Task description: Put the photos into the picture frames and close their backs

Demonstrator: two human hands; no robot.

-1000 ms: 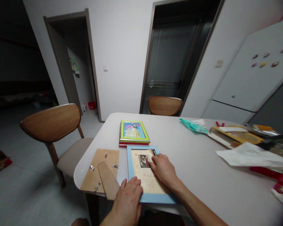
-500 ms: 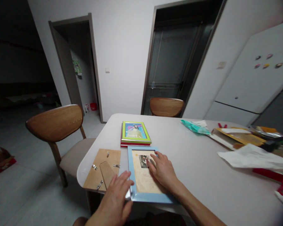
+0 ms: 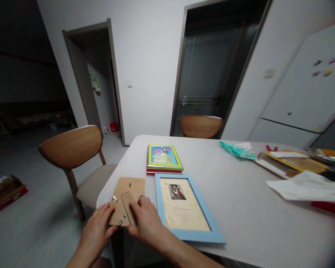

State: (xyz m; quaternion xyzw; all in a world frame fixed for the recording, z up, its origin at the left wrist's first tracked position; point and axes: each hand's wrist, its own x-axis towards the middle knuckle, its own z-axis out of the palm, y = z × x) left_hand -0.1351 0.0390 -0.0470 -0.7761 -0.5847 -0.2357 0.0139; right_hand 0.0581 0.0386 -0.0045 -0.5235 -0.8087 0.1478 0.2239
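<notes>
Left hand and right hand clamped on easel-backed board at its 8 and 5 o'clock, presumably for balance.

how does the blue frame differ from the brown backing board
The blue frame borders a cream sheet with a small photo; the backing board is plain brown, with metal clips and a flat leg. The left hand and right hand touch the backing board; no fingers touch the blue frame. Both look roughly rectangular.
</notes>
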